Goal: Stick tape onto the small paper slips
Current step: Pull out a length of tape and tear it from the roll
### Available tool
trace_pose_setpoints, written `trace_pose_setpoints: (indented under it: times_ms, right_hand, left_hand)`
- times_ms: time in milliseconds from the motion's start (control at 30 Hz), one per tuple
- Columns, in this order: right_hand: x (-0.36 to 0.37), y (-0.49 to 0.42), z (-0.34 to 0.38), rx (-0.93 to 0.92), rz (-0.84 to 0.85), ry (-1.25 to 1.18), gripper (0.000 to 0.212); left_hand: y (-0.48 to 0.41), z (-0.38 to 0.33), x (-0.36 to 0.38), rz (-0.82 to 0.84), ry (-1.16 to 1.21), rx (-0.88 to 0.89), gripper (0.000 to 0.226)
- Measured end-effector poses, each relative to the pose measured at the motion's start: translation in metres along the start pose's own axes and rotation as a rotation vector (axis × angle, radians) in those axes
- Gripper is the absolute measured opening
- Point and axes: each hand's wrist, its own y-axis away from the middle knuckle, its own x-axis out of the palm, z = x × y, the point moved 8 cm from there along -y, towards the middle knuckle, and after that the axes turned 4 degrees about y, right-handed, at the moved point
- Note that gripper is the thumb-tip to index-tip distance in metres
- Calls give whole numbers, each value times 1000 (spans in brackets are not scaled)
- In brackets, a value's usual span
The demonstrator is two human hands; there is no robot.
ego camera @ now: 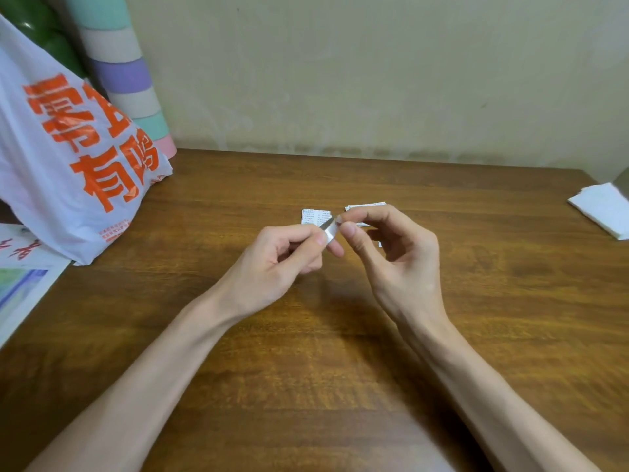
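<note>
- The left hand (289,253) is raised a little above the table (306,369). Its grip is clamped on one end of the tape (329,231), thumb against forefinger, and the other fingers are curled under.
- The right hand (398,253) faces it. Its grip is pinched on the other end of the tape, thumb and forefinger tips together, and the rest of the fingers are bent loosely.
- The tape is a short, pale, shiny strip between the two hands, slanting up toward the right hand. It is in the air, clear of the wood.
- A slip (315,216) with fine print lies flat on the table just behind the left fingertips.
- A pile (366,206) of more paper lies just beside it to the right, partly hidden by the right fingers.
- A white bag (68,148) with orange lettering stands at the far left of the table.
- Behind the bag, a column of pastel rolls (126,76) leans against the wall.
- A folded white tissue (602,209) lies at the right edge.
- A printed sheet (20,291) lies at the left edge, in front of the bag.
</note>
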Motion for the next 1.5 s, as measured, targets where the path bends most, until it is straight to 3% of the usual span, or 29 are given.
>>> trace_pose_setpoints:
  times_ms: [200,400,667,767,933,967,1033,1167,1300,1500]
  right_hand:
    - [20,8,-10,183,117,-194,8]
    - [12,6,-21,297,92,-289,16]
    - [-5,0,-31,369,19,-336,16]
    - [-5,2,-32,386,15,-307,16]
    - [-6,2,-33,412,10,-310,18]
    - [-6,2,-34,413,13,-307,18]
    - [-4,3,-34,418,28,-295,18]
    - [1,4,-33,431,74,-277,20]
    - [7,7,-32,438,134,-257,27]
    - [13,9,-31,441,181,-247,27]
  left_hand:
    - [15,9,44,367,319,-253,26]
    - [19,13,53,427,567,-355,27]
    - [6,15,21,63,544,-338,39]
    - [6,12,19,67,543,-338,48]
    - [7,14,24,131,307,-272,72]
    - [7,12,23,107,238,-241,64]
    - [3,8,14,3,54,-175,21]
    - [2,8,-4,-209,-20,-105,32]
    - [5,2,-15,-378,3,-14,10]
    - [6,4,-17,-402,11,17,13]
